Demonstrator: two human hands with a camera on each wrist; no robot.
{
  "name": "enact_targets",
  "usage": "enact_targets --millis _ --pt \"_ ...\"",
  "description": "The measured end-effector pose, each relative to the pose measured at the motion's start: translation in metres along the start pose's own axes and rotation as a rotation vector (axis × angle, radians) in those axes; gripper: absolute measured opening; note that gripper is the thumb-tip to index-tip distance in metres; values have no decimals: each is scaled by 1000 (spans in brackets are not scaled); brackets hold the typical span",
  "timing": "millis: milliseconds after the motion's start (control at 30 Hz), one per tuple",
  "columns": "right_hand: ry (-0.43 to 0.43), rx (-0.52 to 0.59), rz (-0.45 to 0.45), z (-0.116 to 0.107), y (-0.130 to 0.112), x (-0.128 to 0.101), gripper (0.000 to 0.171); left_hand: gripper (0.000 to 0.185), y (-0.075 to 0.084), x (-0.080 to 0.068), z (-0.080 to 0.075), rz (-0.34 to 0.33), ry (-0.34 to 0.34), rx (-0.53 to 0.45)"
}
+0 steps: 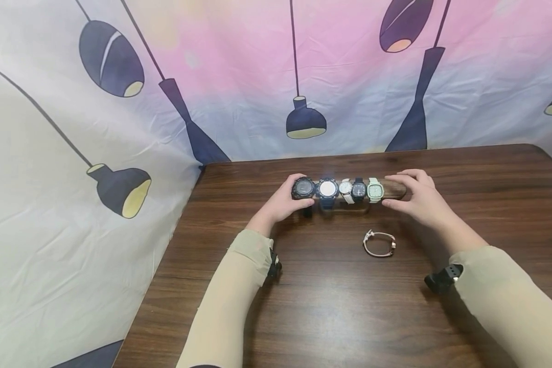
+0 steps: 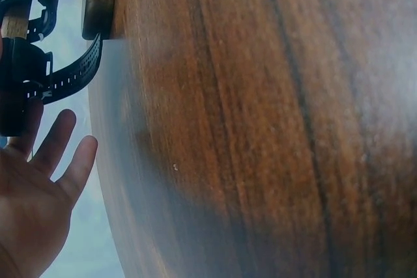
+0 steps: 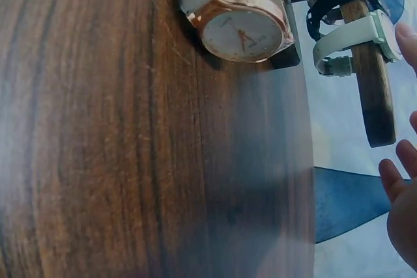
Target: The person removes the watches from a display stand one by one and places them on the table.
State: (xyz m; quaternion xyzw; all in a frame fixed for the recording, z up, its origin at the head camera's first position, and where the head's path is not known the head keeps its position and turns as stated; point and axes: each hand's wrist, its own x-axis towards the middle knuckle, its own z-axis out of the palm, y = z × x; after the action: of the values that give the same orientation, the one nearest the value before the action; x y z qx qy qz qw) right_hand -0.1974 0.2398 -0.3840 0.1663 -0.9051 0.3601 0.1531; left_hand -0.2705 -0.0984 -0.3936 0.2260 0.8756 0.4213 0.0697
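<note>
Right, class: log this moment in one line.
left hand: at round black watch | right hand: near green watch | stand: five watches | loose watch: on table

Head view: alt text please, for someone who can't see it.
A left hand and a right hand flank a wooden bar carrying five watches. Nearer the viewer, a pale watch lies on the brown table; a lamp-patterned cloth hangs behind.

A dark brown wood-grain desk is backed by a creased cloth — tinted pink, pale blue and off-white — on which dark pendant lamps are printed, a domed lamp being shown near the middle and a tilted lamp at the left.
</note>
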Motion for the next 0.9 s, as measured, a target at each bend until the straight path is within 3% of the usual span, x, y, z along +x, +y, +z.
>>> enact_targets --millis 900 --pt "-90 -11 19 13 0 13 54 68 0 0 0 -9 2 5"
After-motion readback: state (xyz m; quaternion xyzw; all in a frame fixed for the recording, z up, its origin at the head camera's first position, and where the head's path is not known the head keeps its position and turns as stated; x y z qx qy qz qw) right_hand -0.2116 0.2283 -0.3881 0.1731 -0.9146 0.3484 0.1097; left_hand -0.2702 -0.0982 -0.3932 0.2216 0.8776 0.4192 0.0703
